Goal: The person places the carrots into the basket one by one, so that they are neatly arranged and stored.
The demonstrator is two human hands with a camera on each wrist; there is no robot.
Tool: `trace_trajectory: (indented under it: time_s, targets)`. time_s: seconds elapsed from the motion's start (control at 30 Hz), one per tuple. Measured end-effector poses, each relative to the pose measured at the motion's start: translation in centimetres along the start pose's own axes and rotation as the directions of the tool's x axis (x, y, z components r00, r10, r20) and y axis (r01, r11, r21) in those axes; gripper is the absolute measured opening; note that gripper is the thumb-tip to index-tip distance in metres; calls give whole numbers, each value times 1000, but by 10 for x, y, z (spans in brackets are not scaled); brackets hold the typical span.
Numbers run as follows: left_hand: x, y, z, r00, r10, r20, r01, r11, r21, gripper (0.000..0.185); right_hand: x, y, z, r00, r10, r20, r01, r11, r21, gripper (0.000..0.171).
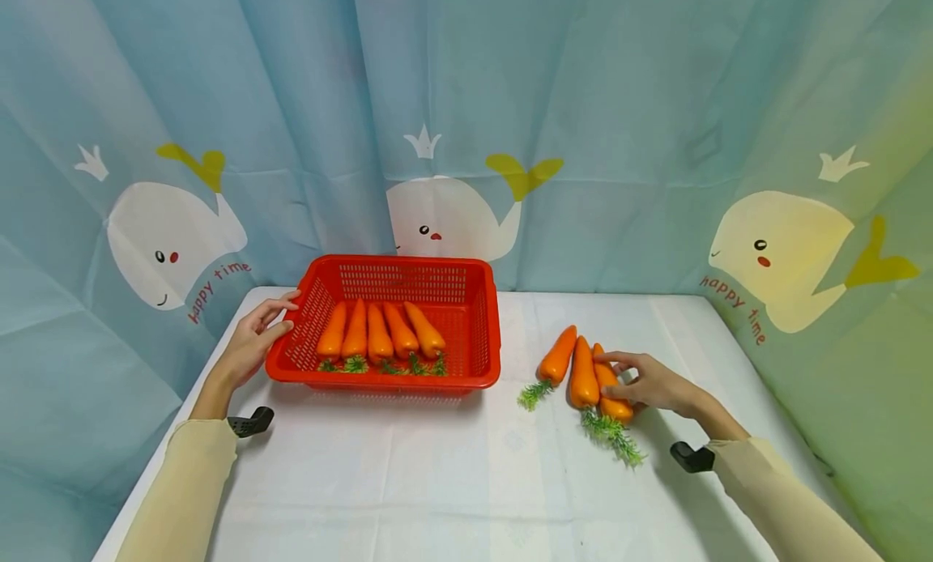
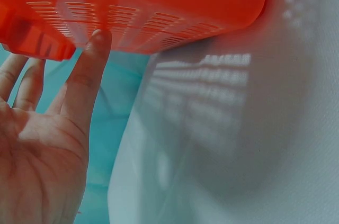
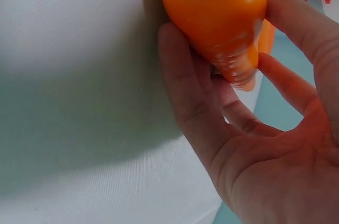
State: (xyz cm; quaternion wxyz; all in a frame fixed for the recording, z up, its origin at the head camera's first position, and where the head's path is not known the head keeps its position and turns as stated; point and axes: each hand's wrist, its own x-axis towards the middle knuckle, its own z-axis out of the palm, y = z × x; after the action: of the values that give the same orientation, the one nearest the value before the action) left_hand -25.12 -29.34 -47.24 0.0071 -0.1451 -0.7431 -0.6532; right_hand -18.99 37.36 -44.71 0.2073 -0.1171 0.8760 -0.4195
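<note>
Left hand (image 1: 251, 339) grips basket (image 1: 386, 379) at its left rim, right hand (image 1: 652, 384) pinches carrot (image 1: 607, 376), farthest of three right of basket.

Eight carrots (image 1: 379, 335) are present: five inside one red basket (image 1: 386, 380) and three on one white table (image 1: 437, 481). Also present are one left hand (image 1: 248, 347), one right hand (image 1: 652, 382), two black wrist devices (image 1: 254, 422), three printed whales (image 1: 466, 214), three printed crowns (image 1: 423, 146) and two "happy time" captions (image 1: 218, 288).

Five orange carrots (image 1: 377, 335) are lying in a row inside the red basket (image 1: 382, 379); three more carrots (image 1: 583, 376), green-topped, are sitting close together to its right.
</note>
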Motion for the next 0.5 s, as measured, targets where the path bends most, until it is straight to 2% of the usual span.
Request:
trace_trajectory:
  time_s: [0.27,0.5]
  targets:
    - [2,-2,0,1000,-4,0,4,1000,-1,29,-1,-5,-5,1000,-7,20,8,999,-52,69]
    - [1,-1,0,1000,-10,-6,10,1000,-6,29,-5,-17,-17,996,-67,60,70,996,-57,67]
